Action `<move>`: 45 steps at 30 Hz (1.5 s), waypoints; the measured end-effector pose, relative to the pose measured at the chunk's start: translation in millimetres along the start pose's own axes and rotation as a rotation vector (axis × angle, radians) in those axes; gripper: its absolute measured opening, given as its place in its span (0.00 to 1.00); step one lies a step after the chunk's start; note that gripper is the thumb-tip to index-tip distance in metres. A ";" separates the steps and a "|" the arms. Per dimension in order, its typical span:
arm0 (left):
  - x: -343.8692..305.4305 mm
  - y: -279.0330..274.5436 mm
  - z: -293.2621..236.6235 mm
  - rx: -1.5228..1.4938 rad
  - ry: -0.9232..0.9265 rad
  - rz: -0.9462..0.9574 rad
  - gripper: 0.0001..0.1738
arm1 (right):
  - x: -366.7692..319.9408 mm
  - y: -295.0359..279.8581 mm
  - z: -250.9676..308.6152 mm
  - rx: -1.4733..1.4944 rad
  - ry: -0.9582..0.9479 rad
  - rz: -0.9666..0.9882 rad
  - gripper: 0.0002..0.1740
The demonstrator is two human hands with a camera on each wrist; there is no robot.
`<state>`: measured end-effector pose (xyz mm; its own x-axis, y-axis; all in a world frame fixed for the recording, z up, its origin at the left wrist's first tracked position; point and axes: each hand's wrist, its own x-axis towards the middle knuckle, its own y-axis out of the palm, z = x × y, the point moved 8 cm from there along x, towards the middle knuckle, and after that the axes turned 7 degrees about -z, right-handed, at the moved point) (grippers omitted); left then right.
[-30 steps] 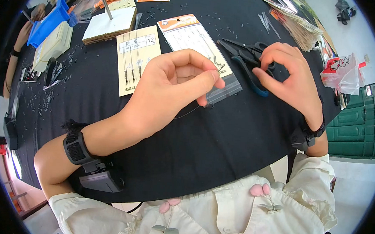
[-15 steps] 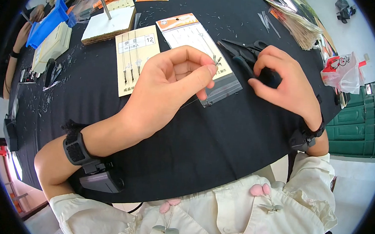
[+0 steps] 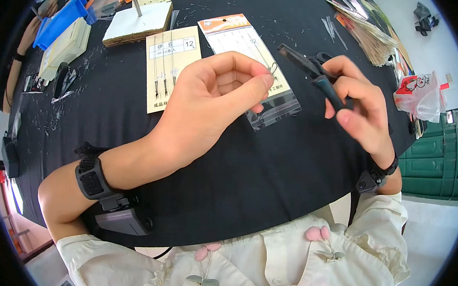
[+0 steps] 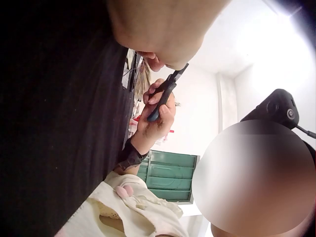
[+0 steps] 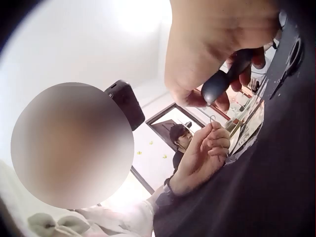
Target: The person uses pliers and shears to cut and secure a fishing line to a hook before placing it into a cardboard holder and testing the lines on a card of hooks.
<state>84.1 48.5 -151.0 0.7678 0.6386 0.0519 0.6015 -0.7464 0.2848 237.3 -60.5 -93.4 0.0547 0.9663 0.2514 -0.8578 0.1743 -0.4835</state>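
My left hand (image 3: 211,95) pinches a small fish hook (image 5: 213,119) between thumb and forefinger, its bend standing up above the fingertips. My right hand (image 3: 362,111) grips a pair of pliers (image 3: 326,90) by the dark blue handles, lifted over the table, with the nose pointing toward the left hand. In the left wrist view the pliers (image 4: 165,101) show in profile. Under the left hand lie a cream card (image 3: 155,69) with several hooked lines on it and a clear packet (image 3: 222,24) with an orange header.
Black scissors (image 5: 291,61) lie on the dark cloth near the right hand. A white-topped block (image 3: 129,26) with a metal rod, a blue bin (image 3: 64,18) and stacked cards (image 3: 63,49) are at the back left. More packets (image 3: 366,39) and a plastic bag (image 3: 422,99) lie at the right.
My right hand has picked the pliers up off the table and turned them, nose toward the left hand. My left hand keeps its pinch on the hook, almost in place.
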 end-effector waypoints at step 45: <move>-1.4 -2.5 -0.8 0.071 0.028 -0.016 0.11 | -3.4 14.5 -4.6 0.070 0.148 0.104 0.13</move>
<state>81.4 49.6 -151.0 0.7520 0.6548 0.0754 0.6286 -0.7469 0.2170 227.0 -60.4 -105.1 0.0343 0.9967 0.0742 -0.8960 0.0636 -0.4394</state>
